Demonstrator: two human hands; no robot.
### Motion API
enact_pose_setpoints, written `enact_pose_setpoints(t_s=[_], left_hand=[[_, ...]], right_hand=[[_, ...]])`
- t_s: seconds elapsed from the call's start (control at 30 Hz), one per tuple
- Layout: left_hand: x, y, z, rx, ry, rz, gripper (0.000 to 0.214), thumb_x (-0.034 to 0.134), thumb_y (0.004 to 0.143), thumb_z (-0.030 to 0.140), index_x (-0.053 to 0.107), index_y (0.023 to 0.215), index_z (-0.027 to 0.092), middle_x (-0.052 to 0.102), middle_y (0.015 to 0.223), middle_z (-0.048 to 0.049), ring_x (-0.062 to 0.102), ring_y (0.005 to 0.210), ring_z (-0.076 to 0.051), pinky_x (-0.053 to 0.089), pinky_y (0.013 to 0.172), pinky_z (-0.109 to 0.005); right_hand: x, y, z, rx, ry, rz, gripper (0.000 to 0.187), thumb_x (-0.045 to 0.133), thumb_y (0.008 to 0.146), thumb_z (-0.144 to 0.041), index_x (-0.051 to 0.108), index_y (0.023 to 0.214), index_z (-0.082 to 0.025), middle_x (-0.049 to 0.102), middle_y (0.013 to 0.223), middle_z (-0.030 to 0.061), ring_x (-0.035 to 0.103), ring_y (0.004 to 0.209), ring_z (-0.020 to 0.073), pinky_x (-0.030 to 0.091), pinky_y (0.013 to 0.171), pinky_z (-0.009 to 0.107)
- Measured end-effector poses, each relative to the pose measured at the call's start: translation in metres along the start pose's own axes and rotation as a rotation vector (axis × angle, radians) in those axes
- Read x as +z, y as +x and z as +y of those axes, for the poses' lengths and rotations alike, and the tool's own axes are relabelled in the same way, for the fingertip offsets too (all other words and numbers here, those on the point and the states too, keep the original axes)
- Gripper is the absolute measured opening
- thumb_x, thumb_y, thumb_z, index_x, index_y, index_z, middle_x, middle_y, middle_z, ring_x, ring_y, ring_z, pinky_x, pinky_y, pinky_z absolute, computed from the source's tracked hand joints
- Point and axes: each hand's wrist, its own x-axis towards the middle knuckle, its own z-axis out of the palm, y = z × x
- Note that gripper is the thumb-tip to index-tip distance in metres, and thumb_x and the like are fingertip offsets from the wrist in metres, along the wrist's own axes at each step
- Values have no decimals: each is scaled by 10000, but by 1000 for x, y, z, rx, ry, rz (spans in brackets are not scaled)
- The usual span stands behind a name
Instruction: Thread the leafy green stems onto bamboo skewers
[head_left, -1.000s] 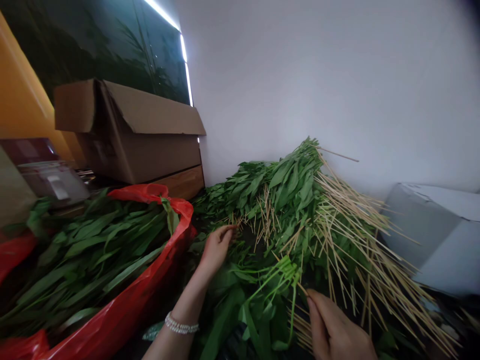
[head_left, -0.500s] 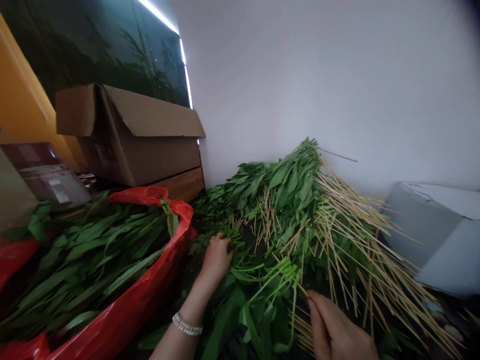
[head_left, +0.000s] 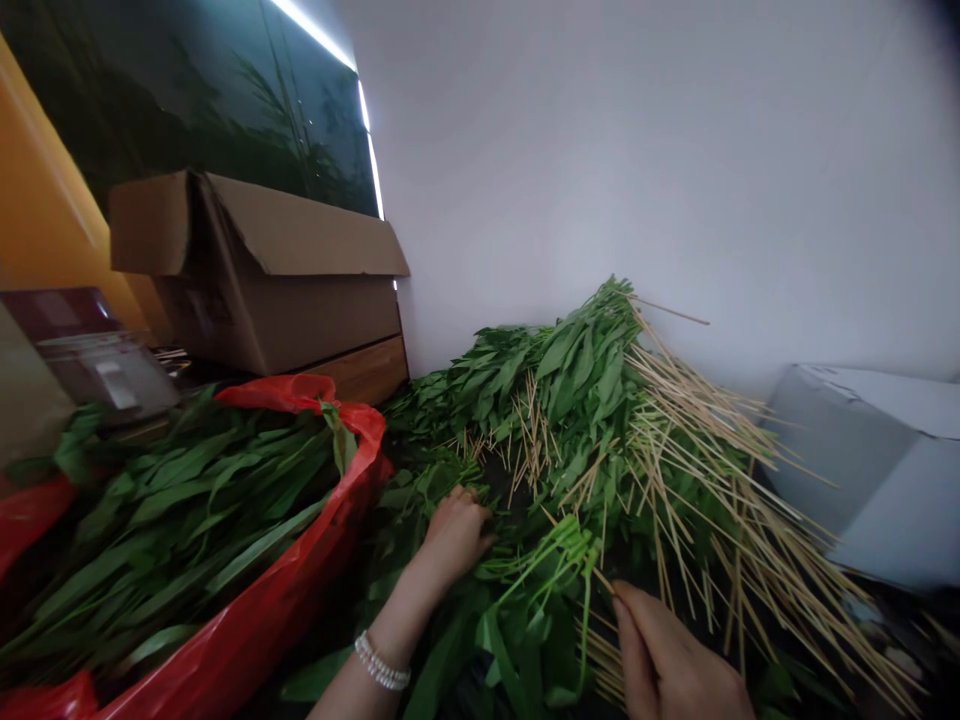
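Observation:
My right hand (head_left: 679,655) pinches a thin bamboo skewer (head_left: 602,580) near its end. Green stems are bunched side by side on the skewer's far part, and their long leaves (head_left: 517,640) hang below. To the left, my left hand (head_left: 457,530) wears a beaded bracelet at the wrist and has its fingers curled down among leafy greens (head_left: 442,475). The fingertips are partly hidden, but they seem closed on a leafy green stem. Behind both hands lies a heap of skewered greens (head_left: 585,360), with many bare skewer ends (head_left: 720,450) sticking out to the right.
A red plastic bag (head_left: 300,570) full of loose leafy greens (head_left: 187,500) lies open at the left. Behind it stand an open cardboard box (head_left: 315,310) and a clear plastic container (head_left: 112,370). A white box (head_left: 862,460) sits at the right by the wall (head_left: 637,150).
My left hand has moved a little right and toward me, nearer the skewer. My right hand and the skewer have stayed almost still.

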Motion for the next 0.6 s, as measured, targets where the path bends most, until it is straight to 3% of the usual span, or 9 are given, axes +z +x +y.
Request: enact_pose_setpoints(t_s=[0.1,0.2,0.3,0.37,0.43,0.6], left_hand=[[-2,0,2,10,-112,39,72,696,709,209,748,756,196,645,880,-88,562,916,-262,428,819,-362],[-11,2,7,22,-374,281,70,673,736,207,735,763,189,637,919,-82,573,933,-237,432,851,-350],[-24,3,11,11,-804,500,141,647,794,287,703,854,172,670,922,-72,614,901,-206,457,834,-318],[-30,2,14,-36,-1099,465,200,671,788,339,674,887,166,709,857,-53,645,820,-186,479,777,-290],[-30,0,17,-76,-1308,355,245,717,755,359,659,886,160,737,825,-46,658,749,-166,486,739,-267],[-21,-2,25,-70,-1522,138,279,779,713,324,697,904,137,763,857,-76,668,706,-133,493,737,-243]], right_hand=[[0,1,1,-5,0,-7,276,364,977,-261,615,1024,-158,720,896,74,701,687,140,531,608,188],[0,1,1,-7,-6,2,274,370,972,-256,623,1008,-156,721,891,80,705,699,145,537,610,183],[0,1,-1,-11,-10,6,272,380,965,-256,632,1010,-163,722,877,85,701,665,142,539,594,176],[1,1,-1,-15,-17,3,266,385,961,-247,630,1016,-161,722,875,87,701,662,143,542,594,179],[1,1,-1,-21,-11,2,257,384,960,-233,620,1021,-154,720,880,90,705,678,144,543,593,178],[-1,3,4,-137,-11,-1,242,395,951,-209,602,1057,-140,721,865,77,709,707,136,533,577,148]])
